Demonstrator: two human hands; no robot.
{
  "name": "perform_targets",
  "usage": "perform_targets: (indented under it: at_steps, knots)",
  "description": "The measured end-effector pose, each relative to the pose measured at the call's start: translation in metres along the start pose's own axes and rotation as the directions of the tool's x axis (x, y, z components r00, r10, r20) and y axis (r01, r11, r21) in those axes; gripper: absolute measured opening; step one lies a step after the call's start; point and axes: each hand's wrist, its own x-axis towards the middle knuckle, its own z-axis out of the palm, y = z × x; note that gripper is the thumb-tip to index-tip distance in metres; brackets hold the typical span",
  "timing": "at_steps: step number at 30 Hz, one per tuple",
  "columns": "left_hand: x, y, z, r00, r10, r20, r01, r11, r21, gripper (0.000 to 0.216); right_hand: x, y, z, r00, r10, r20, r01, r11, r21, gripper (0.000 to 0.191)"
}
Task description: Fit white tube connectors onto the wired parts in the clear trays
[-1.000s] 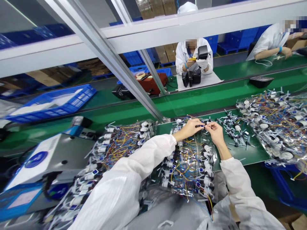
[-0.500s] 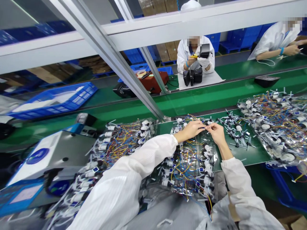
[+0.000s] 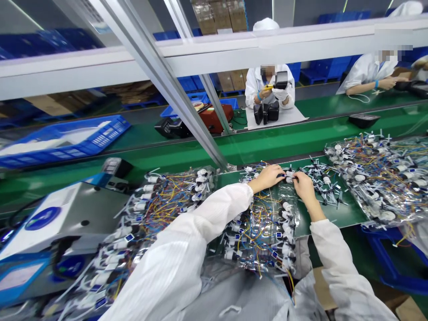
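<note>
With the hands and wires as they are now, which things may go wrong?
The left hand seems to pinch a small dark piece, which might slip down among the coloured wires. The left sleeve is close to those wires and could snag one. The right hand is close to a pile of loose small parts, so a careless move may scatter them.

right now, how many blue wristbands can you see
2: one blue wristband on the co-worker holding the black housing, another wristband on the co-worker farther right. Others may be hidden.
</note>
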Motion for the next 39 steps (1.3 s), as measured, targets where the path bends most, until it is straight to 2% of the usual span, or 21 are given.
perform_targets:
  at_steps: [3,6,9,11,13,15,17,19,22,26,30,34,39]
  knots:
    - [-0.004,-0.001,0.002,0.999,-0.02,0.041,0.019,0.999,0.026,0.02,0.003,-0.006,-0.012,0.996,-0.052,0.072,0.053,0.999,-0.007,0.03]
    - [-0.007,0.0,-0.005,0.997,-0.013,0.076,0.01,0.999,0.05,0.022,-0.004,-0.003,-0.051,0.999,-0.005,0.047,0.004,1.0,0.024,0.048]
    - [-0.008,0.006,-0.02,0.991,-0.071,0.111,0.059,0.992,0.111,0.031,-0.029,0.007,-0.102,0.989,0.121,-0.08,-0.123,0.992,-0.029,0.034]
    - [-0.008,0.014,-0.032,0.985,-0.118,0.123,0.106,0.989,0.101,0.034,-0.054,0.013,-0.126,0.981,0.174,-0.088,-0.184,0.976,-0.114,0.028]
    - [-0.008,0.026,-0.041,0.983,-0.131,0.132,0.126,0.991,0.051,0.033,-0.079,0.015,-0.135,0.982,0.187,0.0,-0.184,0.964,-0.19,0.027]
    - [-0.008,0.042,-0.049,0.986,-0.118,0.122,0.123,0.992,-0.032,0.045,-0.101,0.017,-0.134,0.98,0.183,0.071,-0.163,0.959,-0.232,0.026]
    - [-0.009,0.06,-0.054,0.993,-0.092,0.073,0.1,0.988,-0.115,0.056,-0.116,0.021,-0.13,0.981,0.191,0.026,-0.178,0.949,-0.26,0.025]
    - [-0.008,0.078,-0.059,0.998,-0.056,0.023,0.059,0.985,-0.162,0.053,-0.121,0.029,-0.13,0.97,0.219,-0.101,-0.24,0.927,-0.288,0.026]
    - [-0.006,0.097,-0.066,1.0,-0.015,0.025,0.02,0.98,-0.197,0.049,-0.113,0.044,-0.134,0.936,0.278,-0.217,-0.338,0.881,-0.33,0.028]
    - [-0.004,0.111,-0.073,0.998,0.02,0.057,-0.007,0.979,-0.204,0.045,-0.082,0.054,-0.128,0.926,0.318,-0.201,-0.376,0.794,-0.478,0.029]
    - [-0.01,0.116,-0.079,0.997,0.045,0.059,-0.033,0.981,-0.19,0.038,-0.056,0.047,-0.114,0.911,0.346,-0.224,-0.409,0.696,-0.589,0.026]
    - [-0.015,0.113,-0.085,0.999,0.02,0.047,-0.009,0.973,-0.23,0.037,-0.035,0.033,-0.122,0.916,0.218,-0.338,-0.378,0.752,-0.54,0.026]
    - [-0.01,0.107,-0.09,0.998,-0.062,-0.017,0.051,0.93,-0.364,0.038,0.005,-0.001,-0.166,0.871,0.055,-0.489,-0.253,0.903,-0.347,0.019]
